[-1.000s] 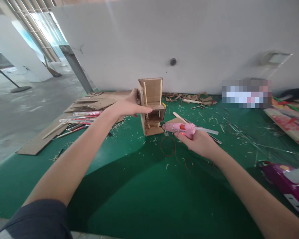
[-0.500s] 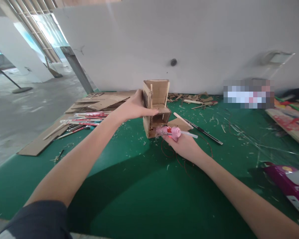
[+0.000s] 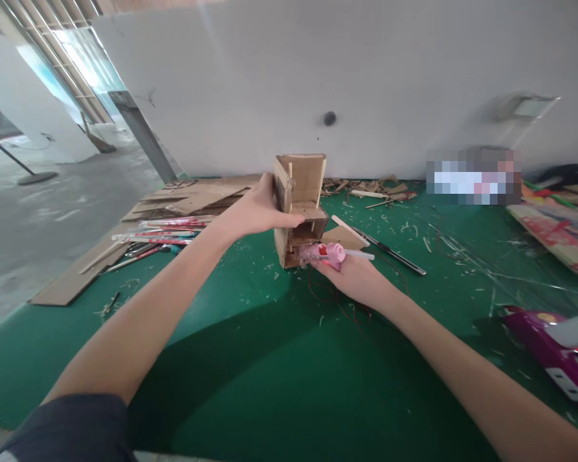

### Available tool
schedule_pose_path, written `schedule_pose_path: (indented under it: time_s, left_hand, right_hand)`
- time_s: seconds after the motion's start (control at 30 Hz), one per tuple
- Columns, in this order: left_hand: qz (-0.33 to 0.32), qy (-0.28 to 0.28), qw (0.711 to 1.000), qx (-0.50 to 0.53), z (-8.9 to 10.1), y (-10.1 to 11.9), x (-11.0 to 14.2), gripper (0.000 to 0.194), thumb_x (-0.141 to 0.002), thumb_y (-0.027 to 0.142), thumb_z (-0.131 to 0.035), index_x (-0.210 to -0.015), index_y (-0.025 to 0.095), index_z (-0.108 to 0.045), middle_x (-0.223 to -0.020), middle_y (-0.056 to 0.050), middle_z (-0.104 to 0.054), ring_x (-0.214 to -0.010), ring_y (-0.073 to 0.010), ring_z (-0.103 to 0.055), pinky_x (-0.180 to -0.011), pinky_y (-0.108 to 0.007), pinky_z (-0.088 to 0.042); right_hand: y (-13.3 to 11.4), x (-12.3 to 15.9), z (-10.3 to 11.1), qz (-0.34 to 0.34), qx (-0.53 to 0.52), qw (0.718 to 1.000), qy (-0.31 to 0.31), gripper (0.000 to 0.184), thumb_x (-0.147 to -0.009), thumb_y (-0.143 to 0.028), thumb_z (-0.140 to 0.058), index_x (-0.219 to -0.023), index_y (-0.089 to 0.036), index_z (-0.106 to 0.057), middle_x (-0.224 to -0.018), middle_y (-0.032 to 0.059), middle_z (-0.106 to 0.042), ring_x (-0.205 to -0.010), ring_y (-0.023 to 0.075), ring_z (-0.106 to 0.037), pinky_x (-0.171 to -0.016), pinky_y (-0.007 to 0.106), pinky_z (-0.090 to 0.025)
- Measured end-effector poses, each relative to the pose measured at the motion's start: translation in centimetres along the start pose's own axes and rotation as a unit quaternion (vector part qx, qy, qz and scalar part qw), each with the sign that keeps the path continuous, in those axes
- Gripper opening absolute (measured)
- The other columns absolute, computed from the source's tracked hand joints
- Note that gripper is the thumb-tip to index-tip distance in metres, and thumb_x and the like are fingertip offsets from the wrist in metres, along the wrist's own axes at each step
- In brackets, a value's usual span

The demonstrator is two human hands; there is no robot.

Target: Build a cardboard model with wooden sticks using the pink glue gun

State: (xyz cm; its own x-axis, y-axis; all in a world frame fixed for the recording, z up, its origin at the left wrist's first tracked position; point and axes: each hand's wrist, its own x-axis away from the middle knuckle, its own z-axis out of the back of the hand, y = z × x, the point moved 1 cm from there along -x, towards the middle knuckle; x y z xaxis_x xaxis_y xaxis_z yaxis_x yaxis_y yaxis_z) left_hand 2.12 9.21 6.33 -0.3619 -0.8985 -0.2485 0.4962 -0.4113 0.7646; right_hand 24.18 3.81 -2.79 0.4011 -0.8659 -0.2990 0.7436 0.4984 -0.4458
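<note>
Upright on the green table [image 3: 250, 378] stands a small cardboard structure [image 3: 307, 178], open at the front, with thin wooden sticks along its edges. My left hand [image 3: 264, 208] grips it from the left, thumb across the middle ledge and the other fingers hidden behind. My right hand [image 3: 354, 279] is closed around a pink hot glue gun [image 3: 334, 254]. A clear glue stick [image 3: 360, 255] pokes out of the gun's rear. The nozzle end reaches into the structure's lower opening; its tip is hard to make out.
Cardboard sheets [image 3: 207, 192] and packaged tools [image 3: 173, 224] lie on the left. A utility knife [image 3: 395, 253] and a wooden stick [image 3: 349, 230] rest beyond my right hand. Cardboard scraps [image 3: 366, 187] line the wall. A purple device [image 3: 549, 350] sits at right.
The whole view has shifted slightly. My left hand still holds the cardboard structure, and the glue gun stays at its lower opening with little visible movement.
</note>
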Motion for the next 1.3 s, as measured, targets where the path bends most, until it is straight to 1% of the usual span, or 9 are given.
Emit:
schedule_pose_path:
  time_s: [0.17,0.3,0.53,0.7,0.83,0.9,0.97,1.13,1.3]
  left_hand:
    - [0.009,-0.009,1.0,-0.012,0.01,0.42,0.23,0.08,-0.063,0.042,-0.081,-0.128,0.019,-0.041,-0.136,-0.015,-0.053,-0.128,-0.0377,-0.05,-0.102,-0.054,-0.045]
    - [0.009,-0.032,0.999,-0.008,0.3,0.13,0.24,0.081,-0.065,0.041,-0.079,-0.132,0.021,-0.038,-0.14,-0.016,-0.05,-0.13,-0.0389,-0.047,-0.102,-0.055,-0.044]
    - [-0.019,-0.053,0.998,-0.002,0.66,-0.16,0.11,0.084,-0.063,0.039,-0.08,-0.134,0.022,-0.037,-0.138,-0.014,-0.051,-0.133,-0.0389,-0.044,-0.107,-0.055,-0.04]
    - [-0.011,-0.048,0.999,-0.007,0.69,-0.29,0.08,0.085,-0.063,0.041,-0.08,-0.134,0.022,-0.036,-0.139,-0.014,-0.051,-0.132,-0.0395,-0.044,-0.105,-0.055,-0.041]
    - [0.01,-0.044,0.999,-0.012,0.69,-0.48,0.03,0.085,-0.063,0.04,-0.079,-0.133,0.021,-0.036,-0.138,-0.016,-0.051,-0.13,-0.0393,-0.046,-0.103,-0.056,-0.043]
    - [0.02,-0.041,0.999,-0.015,0.66,-0.43,0.04,0.086,-0.062,0.041,-0.08,-0.133,0.021,-0.036,-0.138,-0.015,-0.051,-0.13,-0.0391,-0.047,-0.103,-0.056,-0.043]
    - [0.016,-0.042,0.999,-0.012,0.64,-0.29,0.07,0.086,-0.062,0.04,-0.08,-0.134,0.022,-0.036,-0.137,-0.015,-0.051,-0.13,-0.0391,-0.046,-0.103,-0.056,-0.043]
    - [-0.019,-0.051,0.999,0.003,0.61,-0.17,0.02,0.086,-0.061,0.037,-0.081,-0.134,0.023,-0.037,-0.137,-0.014,-0.052,-0.132,-0.0392,-0.044,-0.107,-0.055,-0.04]
    - [-0.007,-0.05,0.999,0.007,0.58,-0.54,-0.13,0.087,-0.062,0.04,-0.08,-0.134,0.022,-0.035,-0.135,-0.014,-0.053,-0.13,-0.0395,-0.046,-0.104,-0.057,-0.043]
  right_hand:
    - [0.15,-0.12,-0.12,-0.008,0.012,1.0,-0.006,0.026,-0.095,-0.042,-0.047,-0.096,-0.022,-0.063,-0.072,0.0024,-0.065,-0.067,0.0189,-0.061,-0.061,0.027,-0.042]
    - [0.2,0.06,-0.04,-0.012,0.008,1.0,-0.006,0.026,-0.094,-0.042,-0.047,-0.093,-0.021,-0.062,-0.074,0.0033,-0.066,-0.067,0.0189,-0.061,-0.059,0.028,-0.042]
    - [0.02,0.56,0.26,-0.072,-0.037,0.997,0.018,0.028,-0.091,-0.047,-0.052,-0.083,-0.022,-0.062,-0.06,0.0004,-0.059,-0.057,0.018,-0.055,-0.056,0.029,-0.04]
    - [-0.04,0.22,0.06,-0.048,-0.033,0.998,0.021,0.027,-0.092,-0.046,-0.051,-0.086,-0.023,-0.062,-0.063,0.0003,-0.059,-0.06,0.0184,-0.056,-0.058,0.029,-0.041]
    - [0.23,-0.07,-0.11,-0.013,-0.017,1.0,0.016,0.023,-0.093,-0.043,-0.049,-0.091,-0.023,-0.062,-0.066,0.0003,-0.061,-0.062,0.0186,-0.058,-0.059,0.029,-0.042]
    - [0.3,-0.12,-0.12,-0.008,-0.007,1.0,0.015,0.021,-0.092,-0.042,-0.05,-0.091,-0.023,-0.062,-0.068,0.0009,-0.062,-0.064,0.019,-0.059,-0.06,0.029,-0.042]
    - [0.27,-0.09,-0.05,-0.01,-0.005,1.0,0.014,0.022,-0.092,-0.042,-0.051,-0.09,-0.023,-0.062,-0.068,0.0015,-0.062,-0.065,0.0192,-0.059,-0.059,0.029,-0.042]
    - [-0.14,0.07,0.17,-0.033,-0.033,0.998,0.03,0.026,-0.093,-0.043,-0.049,-0.091,-0.022,-0.064,-0.068,0.0018,-0.062,-0.062,0.0183,-0.057,-0.059,0.029,-0.042]
    - [-0.5,0.11,-0.01,-0.036,-0.052,0.997,0.035,0.024,-0.093,-0.04,-0.05,-0.094,-0.021,-0.065,-0.073,0.0029,-0.065,-0.066,0.0187,-0.059,-0.061,0.029,-0.043]
